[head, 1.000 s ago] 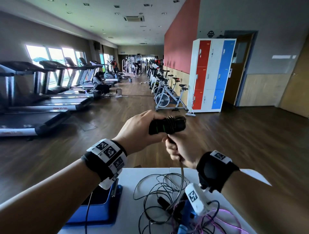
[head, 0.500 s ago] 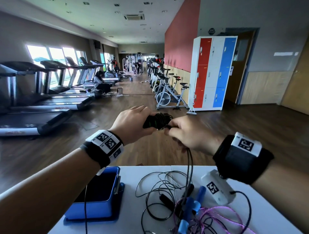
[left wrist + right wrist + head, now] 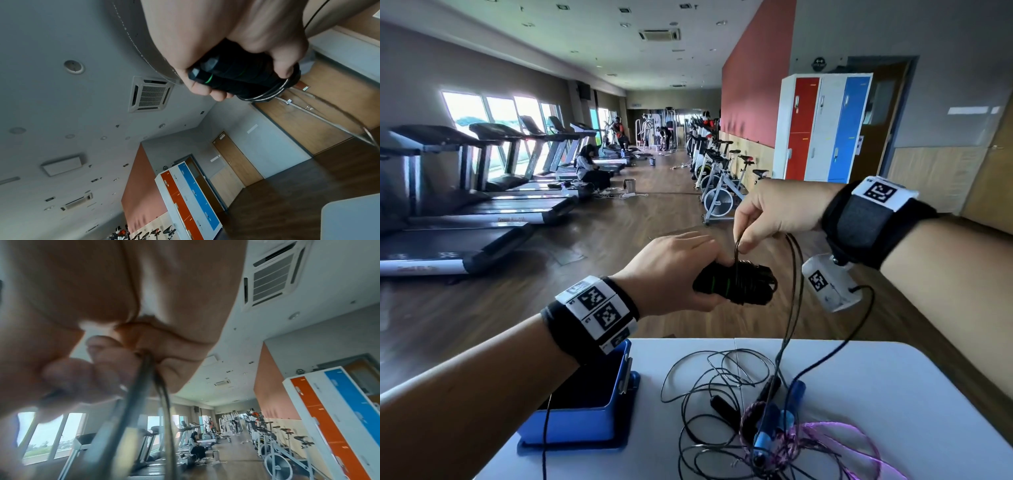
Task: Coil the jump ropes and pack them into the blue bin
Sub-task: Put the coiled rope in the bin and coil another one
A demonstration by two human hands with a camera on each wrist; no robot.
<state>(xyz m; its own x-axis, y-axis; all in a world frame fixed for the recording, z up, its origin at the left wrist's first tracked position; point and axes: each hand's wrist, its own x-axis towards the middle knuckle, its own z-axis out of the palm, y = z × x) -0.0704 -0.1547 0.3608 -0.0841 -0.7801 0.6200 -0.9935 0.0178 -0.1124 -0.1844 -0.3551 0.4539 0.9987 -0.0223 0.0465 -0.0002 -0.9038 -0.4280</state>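
Blue bin [image 3: 582, 421] sits open at counter's [image 3: 893, 394] left edge. Left hand [image 3: 671, 270] curls around black jump-rope handles [image 3: 726, 284], cord wrapped around them in several turns. Right hand [image 3: 774, 212], just above, pinches black cord [image 3: 792, 274] between thumb and fingertips; cord hangs to counter. Loose black rope loops [image 3: 715, 377], blue handles [image 3: 787, 411] and a purple rope [image 3: 835, 442] lie tangled right of bin. Room: treadmills left, exercise bikes, lockers [image 3: 822, 130] right.
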